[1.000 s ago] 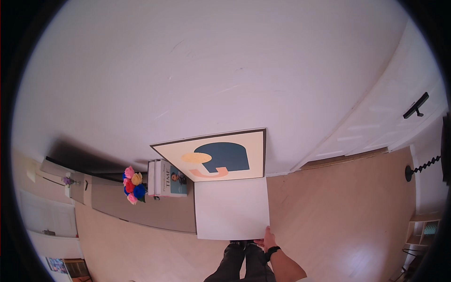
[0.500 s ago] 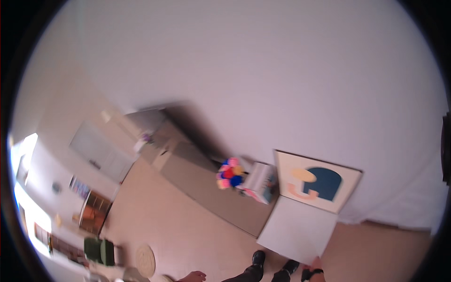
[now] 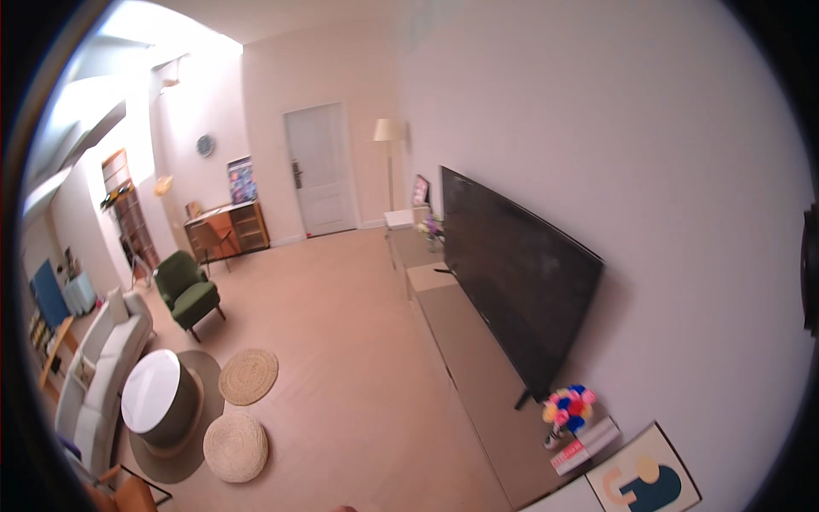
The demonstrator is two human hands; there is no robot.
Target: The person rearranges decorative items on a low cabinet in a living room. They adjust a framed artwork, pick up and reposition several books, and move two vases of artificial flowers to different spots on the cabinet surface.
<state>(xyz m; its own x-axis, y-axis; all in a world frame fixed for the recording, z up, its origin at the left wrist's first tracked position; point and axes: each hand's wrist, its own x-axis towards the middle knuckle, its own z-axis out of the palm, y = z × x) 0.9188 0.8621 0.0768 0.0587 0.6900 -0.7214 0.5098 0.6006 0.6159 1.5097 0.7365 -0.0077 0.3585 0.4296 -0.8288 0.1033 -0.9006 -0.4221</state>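
Only a sliver of my left hand (image 3: 344,509) shows at the lower edge, above the floor and touching nothing that I can see. Its fingers cannot be made out. My right hand is out of the picture. Toward the lower right, nearest to me, a framed abstract picture (image 3: 619,485) in cream, dark blue and peach leans by the wall. Beside it lie books with a red and white spine (image 3: 573,457). A bunch of colourful pompom flowers (image 3: 569,408) stands in a small vase just behind them.
A long low TV cabinet (image 3: 465,341) runs along the right wall, bearing a large black television (image 3: 520,273). To the left are a woven pouf (image 3: 235,447), a round white-topped table (image 3: 152,392), a green armchair (image 3: 186,290) and a pale sofa (image 3: 104,367). A door (image 3: 321,171) stands far back.
My view has swung up and left toward the room. The framed picture shifted to the lower right corner. My right hand, earlier by the white surface, and my feet have left view.
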